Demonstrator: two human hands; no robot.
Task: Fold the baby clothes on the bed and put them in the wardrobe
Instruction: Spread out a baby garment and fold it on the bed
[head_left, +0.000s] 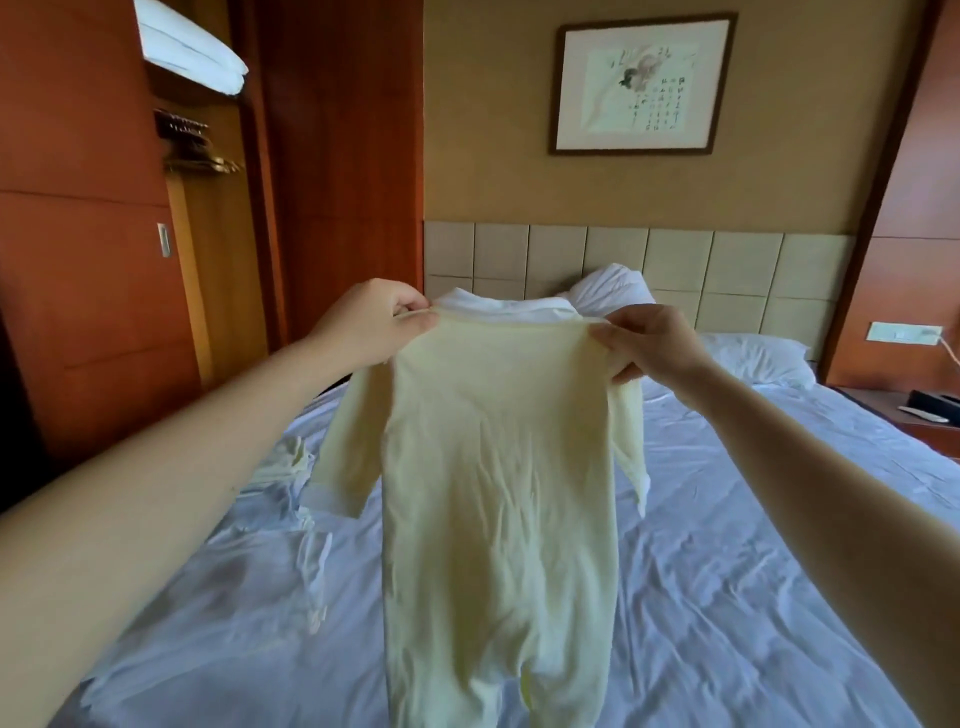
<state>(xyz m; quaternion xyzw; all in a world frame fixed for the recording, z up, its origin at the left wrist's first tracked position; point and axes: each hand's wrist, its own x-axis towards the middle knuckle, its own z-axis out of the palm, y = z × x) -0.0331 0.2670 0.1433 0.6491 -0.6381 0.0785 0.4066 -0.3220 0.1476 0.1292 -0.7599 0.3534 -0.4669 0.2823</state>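
A pale yellow baby romper (498, 493) with a white collar and white cuffs hangs upright in the air above the bed (753, 571). My left hand (371, 319) pinches its left shoulder and my right hand (649, 340) pinches its right shoulder. Both sleeves droop at the sides and the legs dangle toward the bottom edge. More pale baby clothes (291, 467) lie crumpled on the sheet at the left. The open wardrobe (208, 218) stands at the far left.
White pillows (758, 358) lie against the padded headboard (675, 260). A nightstand (914, 410) with dark items stands at the right. Folded white bedding (192, 47) sits on the wardrobe's top shelf above hangers (192, 140). A framed picture (641, 83) hangs on the wall.
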